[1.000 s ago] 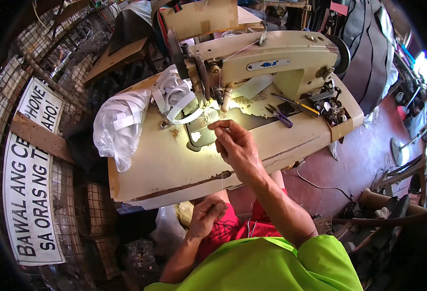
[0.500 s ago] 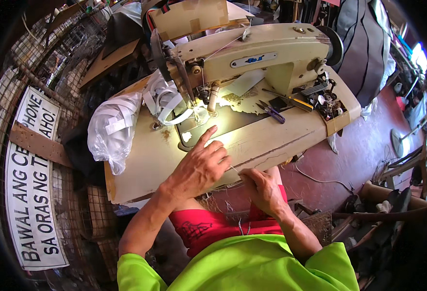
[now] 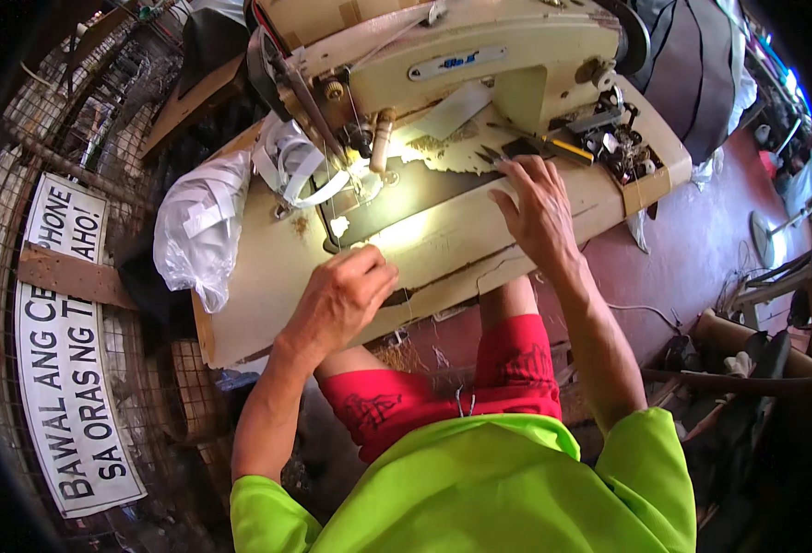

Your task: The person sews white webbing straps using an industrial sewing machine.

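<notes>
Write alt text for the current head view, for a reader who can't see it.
A person's curled left hand is over the front edge of a sewing table, while the open right hand partly hides a pair of snips before a cream sewing machine. A clear plastic bag holding white strips lies toward the table's left end.

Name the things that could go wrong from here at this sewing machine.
1. The person's bare right hand reaches over metal scissors with dark pointed blades; a fingertip might get pricked.

2. A yellow-handled metal screwdriver lies close to that hand, so it could be knocked aside.

3. Loose, flat white strips loop close to the needle area of the cream metal sewing machine; they might get caught if it ran.
</notes>
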`<state>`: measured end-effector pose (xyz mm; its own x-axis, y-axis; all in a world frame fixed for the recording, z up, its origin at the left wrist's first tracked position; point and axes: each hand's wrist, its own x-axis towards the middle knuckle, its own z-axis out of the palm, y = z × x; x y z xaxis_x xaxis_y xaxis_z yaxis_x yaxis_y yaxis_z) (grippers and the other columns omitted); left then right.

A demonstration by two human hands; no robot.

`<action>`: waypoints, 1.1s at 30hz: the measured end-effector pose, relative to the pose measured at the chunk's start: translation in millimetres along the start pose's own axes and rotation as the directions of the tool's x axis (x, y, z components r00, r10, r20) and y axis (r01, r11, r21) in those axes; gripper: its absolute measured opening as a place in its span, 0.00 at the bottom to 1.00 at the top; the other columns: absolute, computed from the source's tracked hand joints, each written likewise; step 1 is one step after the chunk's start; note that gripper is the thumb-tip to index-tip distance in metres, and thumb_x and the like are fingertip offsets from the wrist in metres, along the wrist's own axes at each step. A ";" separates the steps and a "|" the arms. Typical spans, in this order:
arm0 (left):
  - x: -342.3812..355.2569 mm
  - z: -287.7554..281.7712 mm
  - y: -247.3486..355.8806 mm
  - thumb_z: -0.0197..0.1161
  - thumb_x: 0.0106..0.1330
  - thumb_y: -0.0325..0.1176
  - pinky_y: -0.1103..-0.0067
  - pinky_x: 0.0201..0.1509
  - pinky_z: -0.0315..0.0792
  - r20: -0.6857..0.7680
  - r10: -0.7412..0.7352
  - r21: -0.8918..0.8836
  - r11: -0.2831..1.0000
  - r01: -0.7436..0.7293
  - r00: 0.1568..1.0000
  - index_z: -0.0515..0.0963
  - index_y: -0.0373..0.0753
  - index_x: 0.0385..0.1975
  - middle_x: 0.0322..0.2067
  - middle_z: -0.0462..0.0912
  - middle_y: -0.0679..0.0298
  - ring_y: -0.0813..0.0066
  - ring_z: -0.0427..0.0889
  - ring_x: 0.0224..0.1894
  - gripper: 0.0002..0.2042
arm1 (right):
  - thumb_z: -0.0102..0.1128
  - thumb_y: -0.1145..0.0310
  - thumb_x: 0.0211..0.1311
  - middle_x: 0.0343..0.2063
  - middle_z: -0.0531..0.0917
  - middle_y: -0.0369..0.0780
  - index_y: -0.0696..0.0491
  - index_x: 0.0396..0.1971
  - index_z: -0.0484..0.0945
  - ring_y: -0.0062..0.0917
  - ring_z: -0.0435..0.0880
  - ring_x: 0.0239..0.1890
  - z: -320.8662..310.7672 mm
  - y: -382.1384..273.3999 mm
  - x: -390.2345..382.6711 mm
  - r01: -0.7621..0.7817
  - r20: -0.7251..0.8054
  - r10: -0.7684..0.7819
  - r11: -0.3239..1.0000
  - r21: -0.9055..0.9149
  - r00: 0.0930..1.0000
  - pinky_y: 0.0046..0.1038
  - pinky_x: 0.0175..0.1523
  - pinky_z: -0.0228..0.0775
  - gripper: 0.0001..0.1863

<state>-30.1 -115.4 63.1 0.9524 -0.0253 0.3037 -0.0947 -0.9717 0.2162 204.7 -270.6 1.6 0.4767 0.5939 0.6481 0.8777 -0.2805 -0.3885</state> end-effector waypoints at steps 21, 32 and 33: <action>-8.2 16.6 27.7 0.68 0.55 0.22 0.73 0.30 0.75 0.031 -0.135 -0.112 0.984 0.137 0.990 0.80 0.35 0.31 0.27 0.77 0.61 0.64 0.80 0.26 0.05 | 0.53 0.78 0.64 0.36 0.74 0.48 0.57 0.44 0.74 0.44 0.75 0.36 -49.6 -67.8 -79.2 -0.236 0.211 0.146 0.831 0.504 0.966 0.38 0.40 0.71 0.10; 3.7 9.5 45.2 0.68 0.55 0.20 0.76 0.26 0.74 -0.048 -0.116 -0.209 0.972 0.103 0.992 0.82 0.36 0.33 0.27 0.79 0.63 0.69 0.79 0.23 0.07 | 0.63 0.69 0.60 0.33 0.79 0.49 0.58 0.42 0.73 0.46 0.80 0.32 -32.9 -106.4 -88.8 -0.459 0.452 0.234 0.742 0.490 0.861 0.40 0.35 0.73 0.14; 5.2 10.0 45.7 0.68 0.55 0.20 0.76 0.26 0.74 -0.049 -0.115 -0.210 0.972 0.102 0.992 0.82 0.36 0.33 0.27 0.79 0.63 0.69 0.79 0.23 0.07 | 0.63 0.69 0.60 0.32 0.79 0.49 0.57 0.41 0.73 0.46 0.81 0.30 -28.1 -104.9 -89.2 -0.386 0.387 0.200 0.778 0.495 0.900 0.40 0.33 0.73 0.13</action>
<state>-26.6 -162.3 65.3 0.9415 0.0979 0.3224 -0.0560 -0.8980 0.4363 71.5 -315.3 3.0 0.5859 0.7702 0.2520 0.4747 -0.0741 -0.8770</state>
